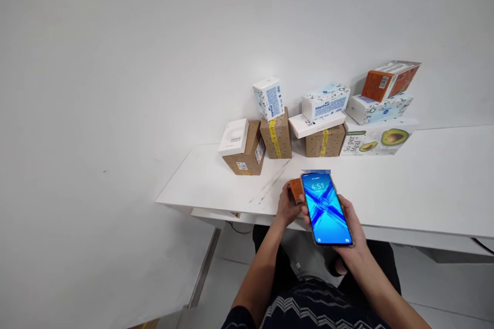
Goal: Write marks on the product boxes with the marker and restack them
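Note:
My right hand [353, 226] holds a smartphone [326, 209] with a lit blue screen, tilted up over the near edge of the white table [424, 185]. My left hand [287, 205] grips a small orange box [296, 189] at the table's edge, just left of the phone. The phone hides most of that box.
Several boxes line the back of the table by the wall: brown cardboard boxes [276, 138], a white box [234, 136] lying on one, blue-patterned tissue boxes [325, 100], an orange box [389, 80] and an avocado-printed box [376, 140]. A second, lower white surface [116, 247] is at left.

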Motion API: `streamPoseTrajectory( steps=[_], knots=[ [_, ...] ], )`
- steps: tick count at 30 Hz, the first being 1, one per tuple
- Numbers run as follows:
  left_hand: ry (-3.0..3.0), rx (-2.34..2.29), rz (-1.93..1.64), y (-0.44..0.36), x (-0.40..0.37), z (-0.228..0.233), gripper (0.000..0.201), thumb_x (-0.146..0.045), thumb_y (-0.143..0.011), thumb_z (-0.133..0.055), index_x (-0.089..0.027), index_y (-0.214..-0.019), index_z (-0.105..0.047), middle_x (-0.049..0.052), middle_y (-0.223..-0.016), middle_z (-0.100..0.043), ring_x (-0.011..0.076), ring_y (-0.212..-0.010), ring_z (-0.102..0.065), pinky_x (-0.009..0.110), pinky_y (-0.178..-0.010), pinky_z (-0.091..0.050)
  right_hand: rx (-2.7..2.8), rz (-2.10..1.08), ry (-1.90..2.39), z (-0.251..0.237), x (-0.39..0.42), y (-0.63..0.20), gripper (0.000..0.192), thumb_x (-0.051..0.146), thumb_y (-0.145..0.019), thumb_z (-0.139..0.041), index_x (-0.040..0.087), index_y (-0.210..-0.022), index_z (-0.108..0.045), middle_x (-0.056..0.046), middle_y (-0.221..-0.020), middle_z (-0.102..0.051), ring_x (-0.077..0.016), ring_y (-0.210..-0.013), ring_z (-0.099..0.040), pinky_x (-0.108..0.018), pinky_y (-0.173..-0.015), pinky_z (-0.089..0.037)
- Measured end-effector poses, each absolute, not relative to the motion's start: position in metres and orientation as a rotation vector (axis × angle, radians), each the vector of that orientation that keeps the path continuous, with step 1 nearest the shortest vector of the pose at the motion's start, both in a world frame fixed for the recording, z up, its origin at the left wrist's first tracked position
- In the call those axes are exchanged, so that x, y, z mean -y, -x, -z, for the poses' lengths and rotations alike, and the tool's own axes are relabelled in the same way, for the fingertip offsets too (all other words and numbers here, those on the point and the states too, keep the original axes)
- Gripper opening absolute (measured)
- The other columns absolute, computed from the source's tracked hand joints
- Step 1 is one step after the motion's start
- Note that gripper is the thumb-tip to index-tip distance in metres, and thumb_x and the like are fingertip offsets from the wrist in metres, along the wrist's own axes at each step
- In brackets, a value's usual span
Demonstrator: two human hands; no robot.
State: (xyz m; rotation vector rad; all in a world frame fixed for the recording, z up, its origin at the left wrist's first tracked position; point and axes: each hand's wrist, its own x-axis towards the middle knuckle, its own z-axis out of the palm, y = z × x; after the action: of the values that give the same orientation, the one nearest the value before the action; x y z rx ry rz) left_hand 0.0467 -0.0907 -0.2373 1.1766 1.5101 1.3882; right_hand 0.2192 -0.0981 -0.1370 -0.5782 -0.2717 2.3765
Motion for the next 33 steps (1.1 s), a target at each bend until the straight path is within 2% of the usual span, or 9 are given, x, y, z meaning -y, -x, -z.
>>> streamPoseTrajectory(
  steps=[6, 10, 13, 15, 17, 20, 24, 28, 33],
  knots=[
    [-1.314, -1.337, -1.407, -0.043, 0.095, 0.237, 0.090, -0.037, -0.064, -0.080, -0.021, -0.138, -0.032, 0.015, -0.138, -0.048, 0.0293, -0.129, -0.046, 0.049, -0.110, -0.035, 0.604, -1.720, 1.052, 0.149, 0.061, -0.278, 0.053, 0.053, -0.076, -0.055, 0.022, -0.118, -0.059, -0.010, -0.115, -0.067, -0.0285, -0.092, -0.068, -0.044, -0.078, -0.055],
    [-1.238, -1.366, -1.457, -0.036, 0.101, 0.222, 0.086, -0.037, -0.065, -0.078, -0.023, -0.138, -0.036, 0.014, -0.141, -0.045, 0.0293, -0.132, -0.044, 0.046, -0.109, -0.036, 1.305, -0.911, 1.668, 0.189, 0.033, -0.310, 0.059, 0.050, -0.072, -0.061, 0.019, -0.122, -0.058, -0.013, -0.106, -0.065, -0.0329, -0.096, -0.063, -0.050, -0.085, -0.048],
    [-1.240, -1.565, -1.511, -0.020, 0.110, 0.188, 0.086, -0.033, -0.061, -0.082, -0.029, -0.137, -0.041, 0.011, -0.137, -0.049, 0.0288, -0.126, -0.049, 0.042, -0.106, -0.039, 1.799, -0.250, 1.752, 0.225, 0.018, -0.323, 0.052, 0.045, -0.075, -0.058, 0.013, -0.116, -0.064, -0.021, -0.111, -0.061, -0.0375, -0.098, -0.059, -0.053, -0.082, -0.046],
    [-1.336, -1.690, -1.598, -0.004, 0.116, 0.156, 0.083, -0.033, -0.061, -0.082, -0.030, -0.136, -0.044, 0.010, -0.130, -0.052, 0.0283, -0.120, -0.054, 0.041, -0.104, -0.042, 1.975, 0.012, 1.762, 0.245, 0.013, -0.327, 0.048, 0.043, -0.078, -0.055, 0.012, -0.114, -0.066, -0.024, -0.112, -0.060, -0.0369, -0.092, -0.059, -0.051, -0.075, -0.047],
    [-1.488, -1.875, -1.681, 0.016, 0.116, 0.122, 0.073, -0.032, -0.066, -0.079, -0.030, -0.132, -0.047, 0.008, -0.128, -0.052, 0.0275, -0.120, -0.053, 0.040, -0.103, -0.042, 2.067, 0.125, 1.795, 0.258, 0.009, -0.329, 0.047, 0.044, -0.081, -0.055, 0.012, -0.113, -0.067, -0.024, -0.108, -0.060, -0.0361, -0.086, -0.059, -0.048, -0.069, -0.047],
    [-1.600, -2.142, -1.918, 0.050, 0.105, 0.080, 0.055, -0.031, -0.073, -0.071, -0.026, -0.125, -0.051, 0.009, -0.122, -0.052, 0.0253, -0.117, -0.052, 0.039, -0.101, -0.042, 2.099, 0.163, 1.824, 0.266, 0.006, -0.328, 0.046, 0.046, -0.082, -0.055, 0.013, -0.112, -0.067, -0.023, -0.106, -0.061, -0.0376, -0.089, -0.058, -0.048, -0.068, -0.047],
    [-1.584, -2.507, -2.025, 0.097, 0.064, 0.053, 0.048, -0.031, -0.077, -0.066, -0.021, -0.122, -0.051, 0.011, -0.123, -0.046, 0.0256, -0.124, -0.042, 0.040, -0.108, -0.033, 2.031, 0.217, 1.779, 0.259, 0.009, -0.320, 0.046, 0.050, -0.083, -0.054, 0.015, -0.110, -0.067, -0.024, -0.122, -0.055, -0.0417, -0.105, -0.052, -0.053, -0.076, -0.045],
    [-1.360, -2.743, -1.824, 0.131, 0.017, 0.053, 0.052, -0.034, -0.076, -0.066, -0.018, -0.123, -0.051, 0.014, -0.126, -0.040, 0.0288, -0.127, -0.035, 0.042, -0.111, -0.027, 2.069, 0.236, 1.444, 0.253, 0.017, -0.304, 0.045, 0.045, -0.091, -0.044, 0.009, -0.107, -0.066, -0.027, -0.119, -0.056, -0.0364, -0.110, -0.053, -0.052, -0.087, -0.044],
    [-1.238, -2.759, -1.450, 0.144, -0.003, 0.054, 0.070, -0.044, -0.075, -0.067, -0.019, -0.135, -0.042, 0.017, -0.139, -0.027, 0.0366, -0.132, -0.031, 0.050, -0.108, -0.029, 2.060, 0.153, 1.261, 0.254, 0.031, -0.286, 0.039, 0.041, -0.094, -0.043, 0.011, -0.101, -0.068, -0.024, -0.119, -0.057, -0.0324, -0.105, -0.056, -0.048, -0.088, -0.046]
  ],
)
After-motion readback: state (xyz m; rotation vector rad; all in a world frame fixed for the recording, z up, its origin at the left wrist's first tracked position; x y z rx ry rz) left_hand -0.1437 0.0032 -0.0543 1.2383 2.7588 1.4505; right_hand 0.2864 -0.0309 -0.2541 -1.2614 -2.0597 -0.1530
